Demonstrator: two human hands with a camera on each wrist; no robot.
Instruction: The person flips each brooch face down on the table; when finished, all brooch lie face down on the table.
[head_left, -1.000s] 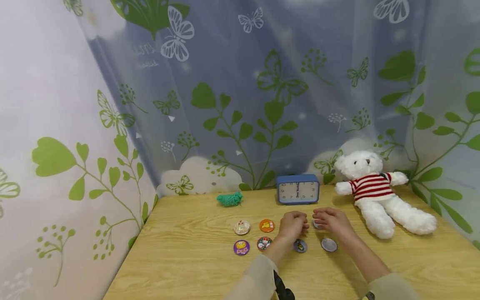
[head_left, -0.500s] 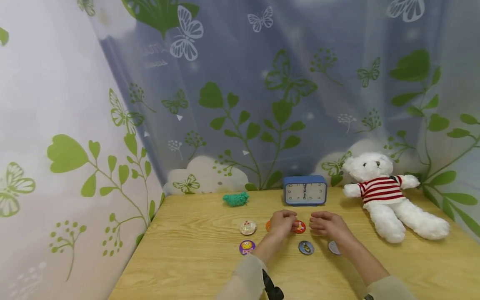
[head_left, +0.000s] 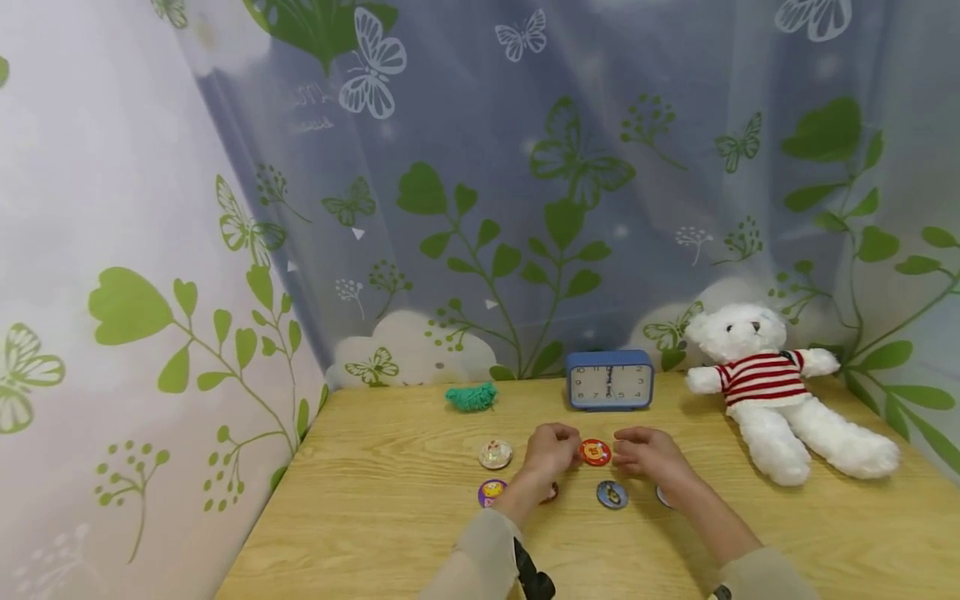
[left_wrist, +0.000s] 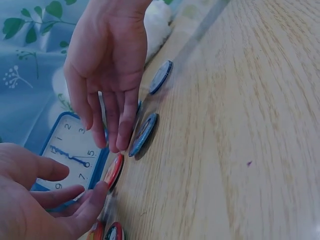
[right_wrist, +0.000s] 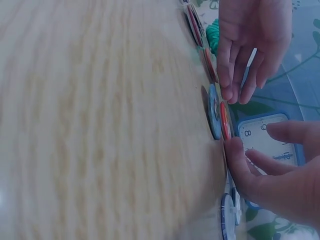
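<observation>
A round red button badge lies on the wooden table between my two hands. My left hand is at its left side, fingertips right at the rim, fingers relaxed. On its other side my right hand has loosely bent fingers close to the badge. In the left wrist view the red badge is near the left fingertips. A blue badge sits just in front of it. My left wrist partly covers a dark red badge and a purple one; a pale badge shows beside my right hand.
A cream badge lies to the left. Behind the badges are a green yarn bundle and a blue clock. A white teddy bear in a striped shirt leans at the back right, against the patterned curtain.
The camera view has shifted a little. My left hand has moved left off the red badge, which now shows whole; my right hand has also moved slightly left, off a pale badge it was covering.
</observation>
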